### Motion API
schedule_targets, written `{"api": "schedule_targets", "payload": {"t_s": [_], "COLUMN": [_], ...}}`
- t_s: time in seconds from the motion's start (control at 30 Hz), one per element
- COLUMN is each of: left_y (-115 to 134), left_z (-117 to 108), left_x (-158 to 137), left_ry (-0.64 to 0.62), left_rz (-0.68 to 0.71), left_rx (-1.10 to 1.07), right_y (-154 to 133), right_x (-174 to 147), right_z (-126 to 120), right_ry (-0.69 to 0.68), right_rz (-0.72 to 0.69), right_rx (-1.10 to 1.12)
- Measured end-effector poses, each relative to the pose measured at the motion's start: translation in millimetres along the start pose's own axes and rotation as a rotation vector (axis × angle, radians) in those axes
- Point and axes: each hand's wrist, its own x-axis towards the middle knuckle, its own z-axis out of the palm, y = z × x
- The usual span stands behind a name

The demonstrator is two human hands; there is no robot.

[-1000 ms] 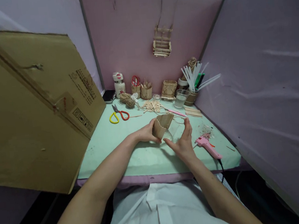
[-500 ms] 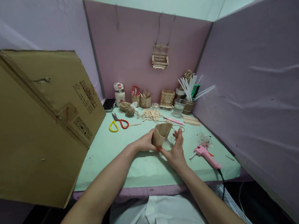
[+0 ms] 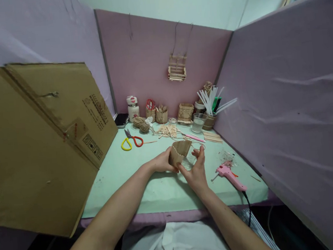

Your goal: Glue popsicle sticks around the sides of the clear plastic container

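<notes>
My left hand (image 3: 162, 161) is wrapped round the left side of a small brown ribbed cup (image 3: 175, 155) with a jagged rim, tilted above the table. My right hand (image 3: 197, 170) has its thumb against the cup's lower right side. Its other fingers curl upward at a thin strand of twine (image 3: 200, 147), which loops near the fingertips and runs toward the cup's rim. How firmly those fingers pinch the strand is hard to make out. Beyond the hands lie a pink-handled craft knife (image 3: 195, 137) and loose wooden pieces (image 3: 168, 131).
To the right lies a pink glue gun (image 3: 232, 177), its cord running off the table's front edge. Scissors (image 3: 131, 140) and a twine ball (image 3: 143, 126) lie further back. A water cup (image 3: 198, 122) stands near white glue sticks (image 3: 208, 99). Cardboard (image 3: 39, 149) leans at left.
The view has tilted slightly upward, so everything sits a little lower in the picture. Both hands keep nearly the same hold on the cup; the right fingers have shifted only slightly.
</notes>
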Motion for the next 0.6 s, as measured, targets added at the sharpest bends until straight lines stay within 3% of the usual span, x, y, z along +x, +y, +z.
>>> {"api": "schedule_targets", "payload": {"t_s": [0.4,0.5,0.6], "left_y": [-3.1,0.6,5.5], "left_z": [0.5,0.5,0.3], "left_x": [0.6,0.1,-1.4], "left_ry": [0.016,0.011,0.013], "left_rz": [-0.058,-0.047,-0.053], "left_rx": [0.055,0.056,0.069], "right_y": [-2.1,-2.0,-5.2], "right_x": [4.1,2.4,1.9], "right_z": [0.3,-0.7,-3.9], "right_ry": [0.041,0.068,0.135], "right_rz": [0.059,0.008,-0.147], "right_rx": [0.02,-0.012,-0.102]}}
